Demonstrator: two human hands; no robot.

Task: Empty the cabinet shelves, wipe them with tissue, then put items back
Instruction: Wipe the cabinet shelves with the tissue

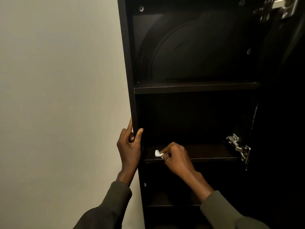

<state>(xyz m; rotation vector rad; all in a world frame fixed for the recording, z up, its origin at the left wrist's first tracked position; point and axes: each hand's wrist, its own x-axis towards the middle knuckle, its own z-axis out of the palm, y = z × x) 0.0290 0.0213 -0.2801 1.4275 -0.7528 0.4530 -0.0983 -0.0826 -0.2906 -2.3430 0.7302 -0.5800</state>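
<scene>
While right hand (177, 158) pinches the tissue (158, 153) on the shelf (206, 153), tissue pokes left of the grip at the shelf's left end; shelf runs left-right, unwiped stretch likely rightward. Left hand (130, 146) curls round the side panel (130, 80). Tissue: small white crumpled wad. Upper shelf (194, 87) looks bare.

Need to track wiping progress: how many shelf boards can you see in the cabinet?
3. Upper shelf spans the middle of the frame; the middle shelf is where the right hand holds the tissue; a lower shelf sits between the sleeves. More may be hidden below.
</scene>
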